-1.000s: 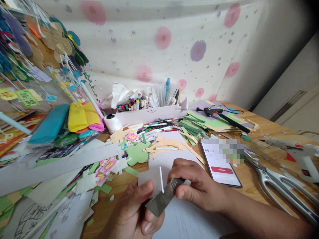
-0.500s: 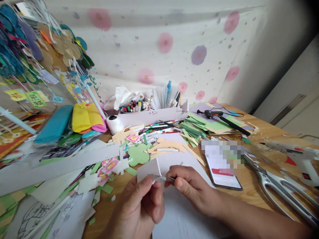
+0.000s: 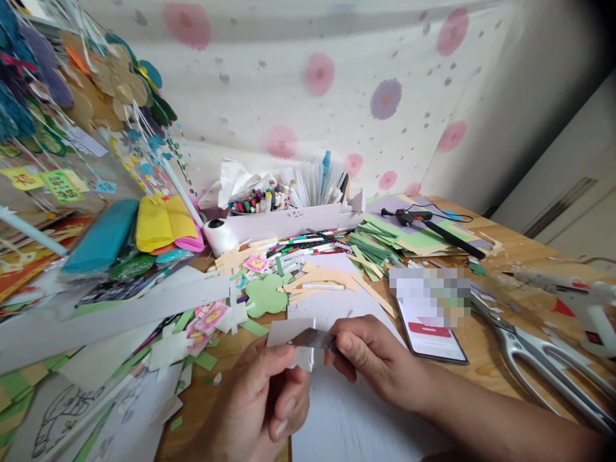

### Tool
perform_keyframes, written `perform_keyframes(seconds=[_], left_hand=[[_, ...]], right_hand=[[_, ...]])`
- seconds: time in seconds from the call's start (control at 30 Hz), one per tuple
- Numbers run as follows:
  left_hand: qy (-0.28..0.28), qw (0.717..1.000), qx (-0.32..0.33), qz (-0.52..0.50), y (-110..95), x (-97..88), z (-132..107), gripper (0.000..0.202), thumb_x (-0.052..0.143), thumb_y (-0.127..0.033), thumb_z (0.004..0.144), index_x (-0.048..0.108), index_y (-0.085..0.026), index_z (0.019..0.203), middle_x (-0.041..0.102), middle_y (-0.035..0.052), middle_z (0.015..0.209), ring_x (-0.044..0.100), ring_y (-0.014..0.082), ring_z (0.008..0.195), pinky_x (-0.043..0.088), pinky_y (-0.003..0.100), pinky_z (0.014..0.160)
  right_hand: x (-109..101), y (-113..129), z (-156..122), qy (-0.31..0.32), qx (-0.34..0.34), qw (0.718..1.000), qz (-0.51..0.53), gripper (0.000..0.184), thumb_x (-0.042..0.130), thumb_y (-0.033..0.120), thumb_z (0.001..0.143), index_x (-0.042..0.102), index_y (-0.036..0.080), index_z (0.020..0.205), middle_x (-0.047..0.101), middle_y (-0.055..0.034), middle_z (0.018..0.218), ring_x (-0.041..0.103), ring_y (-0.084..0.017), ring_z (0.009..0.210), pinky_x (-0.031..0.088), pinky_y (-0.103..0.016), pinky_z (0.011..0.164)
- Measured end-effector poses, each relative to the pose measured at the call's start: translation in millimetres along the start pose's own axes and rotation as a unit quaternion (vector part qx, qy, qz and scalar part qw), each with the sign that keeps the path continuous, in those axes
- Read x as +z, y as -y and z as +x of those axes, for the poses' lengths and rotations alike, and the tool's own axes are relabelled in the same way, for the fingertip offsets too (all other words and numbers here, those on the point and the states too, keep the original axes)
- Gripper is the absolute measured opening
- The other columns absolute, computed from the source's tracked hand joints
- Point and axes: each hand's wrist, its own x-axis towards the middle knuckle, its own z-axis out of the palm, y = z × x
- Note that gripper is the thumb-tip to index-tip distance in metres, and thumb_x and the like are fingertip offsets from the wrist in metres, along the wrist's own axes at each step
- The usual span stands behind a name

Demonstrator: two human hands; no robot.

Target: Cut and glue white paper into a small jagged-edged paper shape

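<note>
My left hand pinches a small white paper piece from below, low in the middle of the view. My right hand grips a grey metal blade, seemingly of a pair of scissors, laid across that paper. Both hands hover above a large white sheet on the wooden table. A green flower-shaped cutout lies just beyond the hands.
A phone lies right of my hands, then big metal scissors and a white glue gun. A white box of markers stands behind. Coloured paper scraps, foam rolls and hanging decorations crowd the left.
The blade has swung from pointing down toward me to lying flat across the paper. The paper piece turned in my left hand and dropped slightly.
</note>
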Motion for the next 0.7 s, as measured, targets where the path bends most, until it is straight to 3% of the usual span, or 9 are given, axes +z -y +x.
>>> perform_keyframes(seconds=[0.27, 0.5, 0.7], left_hand=[[-0.007, 1.0, 0.0, 0.016, 3.3, -1.7, 0.5, 0.021, 0.06, -0.028, 0.074, 0.066, -0.015, 0.058, 0.039, -0.0083, 0.035, 0.019, 0.0038, 0.033, 0.017, 0.021, 0.04], [0.004, 1.0, -0.021, 0.008, 6.0, -4.4, 1.1, 0.022, 0.058, -0.026, 0.076, 0.065, -0.016, 0.057, 0.039, -0.0076, 0.036, 0.021, 0.0047, 0.034, 0.015, 0.023, 0.04], [0.01, 0.999, -0.018, -0.026, 6.7, 0.5, 1.9, 0.017, 0.065, -0.028, 0.069, 0.065, -0.016, 0.057, 0.038, -0.009, 0.033, 0.018, 0.003, 0.031, 0.014, 0.021, 0.038]], right_hand=[[7.2, -2.3, -3.0, -0.031, -0.02, 0.998, -0.056, 0.055, 0.029, 0.051, 0.098, 0.055, 0.014, 0.068, 0.047, 0.0021, 0.053, 0.041, -0.007, 0.047, 0.033, -0.017, 0.049], [7.0, -1.6, -3.7, -0.017, -0.014, 0.998, -0.051, 0.054, 0.028, 0.051, 0.098, 0.055, 0.014, 0.069, 0.043, 0.004, 0.051, 0.038, -0.005, 0.044, 0.03, -0.016, 0.045], [4.8, 2.3, -2.6, -0.012, -0.023, 0.998, -0.061, 0.055, 0.029, 0.052, 0.097, 0.056, 0.013, 0.069, 0.041, 0.0048, 0.051, 0.036, -0.005, 0.044, 0.028, -0.016, 0.044]])
